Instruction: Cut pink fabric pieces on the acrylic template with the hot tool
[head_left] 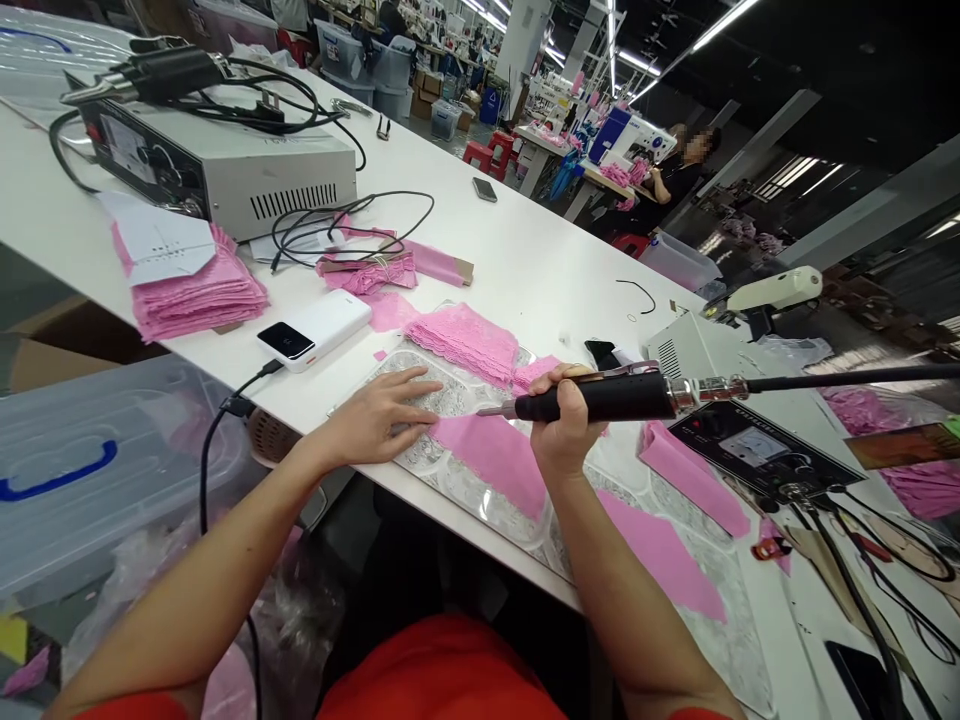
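In the head view, my right hand (564, 425) is wrapped round a black corded ultrasonic cutter (622, 394), held nearly level. Its slim metal tip (493, 410) points left and meets the top edge of a pink fabric piece (495, 460). My left hand (382, 415) lies flat with fingers apart, its fingertips at the left corner of that piece. The fabric rests on a clear, patterned plastic template board (469, 492) along the table's front edge. A second pink piece (664, 555) lies farther right, partly behind my right forearm. Just beyond my hands sits a pink fabric stack (465, 340).
A white power bank (315, 328) with a cable stands left of the board. Behind it are another fabric stack (199, 290) and a grey control box (277, 180). A second control box (757, 445) is at right. A phone (484, 189) lies at the far edge.
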